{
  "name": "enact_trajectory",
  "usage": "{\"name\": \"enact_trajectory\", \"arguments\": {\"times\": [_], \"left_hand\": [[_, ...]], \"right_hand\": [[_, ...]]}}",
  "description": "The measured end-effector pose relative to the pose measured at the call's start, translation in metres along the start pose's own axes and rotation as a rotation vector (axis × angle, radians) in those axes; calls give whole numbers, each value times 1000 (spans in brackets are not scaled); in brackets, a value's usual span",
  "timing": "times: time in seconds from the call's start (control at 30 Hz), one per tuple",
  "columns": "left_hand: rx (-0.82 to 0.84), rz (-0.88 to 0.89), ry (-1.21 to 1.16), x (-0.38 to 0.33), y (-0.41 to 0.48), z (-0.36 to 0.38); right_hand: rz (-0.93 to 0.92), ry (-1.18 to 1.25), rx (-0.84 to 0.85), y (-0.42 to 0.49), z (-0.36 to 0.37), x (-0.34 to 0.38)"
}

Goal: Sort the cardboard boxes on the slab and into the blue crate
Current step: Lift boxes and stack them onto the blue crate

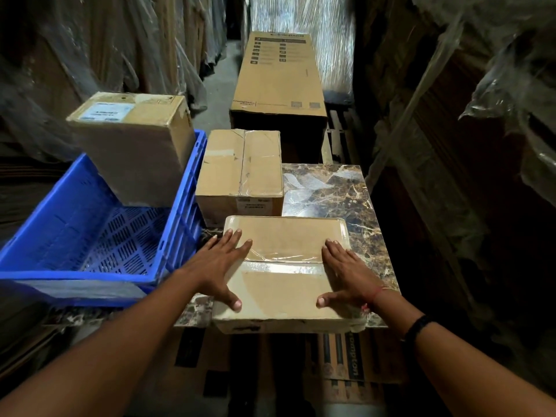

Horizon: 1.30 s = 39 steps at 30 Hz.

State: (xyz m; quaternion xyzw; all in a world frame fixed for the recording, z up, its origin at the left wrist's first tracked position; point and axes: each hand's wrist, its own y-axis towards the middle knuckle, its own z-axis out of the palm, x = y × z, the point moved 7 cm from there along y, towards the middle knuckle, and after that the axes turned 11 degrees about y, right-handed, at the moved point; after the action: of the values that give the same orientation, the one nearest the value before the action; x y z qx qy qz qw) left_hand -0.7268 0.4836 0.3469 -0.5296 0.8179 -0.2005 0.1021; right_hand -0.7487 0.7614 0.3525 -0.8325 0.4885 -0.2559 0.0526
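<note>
Your left hand and right hand lie spread flat on the shallow, tape-glossed brown cardboard box atop the veined marble slab.

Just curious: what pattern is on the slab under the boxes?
The slab is dark brown, marble-patterned with pale veins; the head view shows it best.

place: storeroom | cue: plastic-wrapped stock lining narrow aisle | cue: cartons, blue crate
</note>
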Motion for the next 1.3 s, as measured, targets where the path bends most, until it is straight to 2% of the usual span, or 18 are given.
{"name": "enact_trajectory", "arguments": {"times": [0.17,0.5,0.57,0.67,0.87,0.93,1.0,1.17,1.3], "left_hand": [[-43,81,-35,-6,-25,9],[-95,71,-57,-9,-31,8],[-186,59,-155,-11,-42,5],[-334,-49,-425,-14,-66,15],[-319,-349,-734,-34,-69,68],[-379,-500,-838,-35,-66,76],[-429,-563,-891,-33,-64,84],[-479,-583,-978,-22,-66,74],[-642,-586,-1129,-12,-78,46]], "right_hand": [[-87,22,-35,-34,-5,-16],[-7,18,-7,-42,-1,-26],[32,117,-48,-48,4,-33],[70,431,-84,-66,25,-39],[178,871,-303,-83,50,-31],[178,922,-412,-84,51,-24],[215,1009,-474,-83,56,-20],[263,1182,-515,-83,61,-25],[268,1173,-666,-88,39,-34]]}}
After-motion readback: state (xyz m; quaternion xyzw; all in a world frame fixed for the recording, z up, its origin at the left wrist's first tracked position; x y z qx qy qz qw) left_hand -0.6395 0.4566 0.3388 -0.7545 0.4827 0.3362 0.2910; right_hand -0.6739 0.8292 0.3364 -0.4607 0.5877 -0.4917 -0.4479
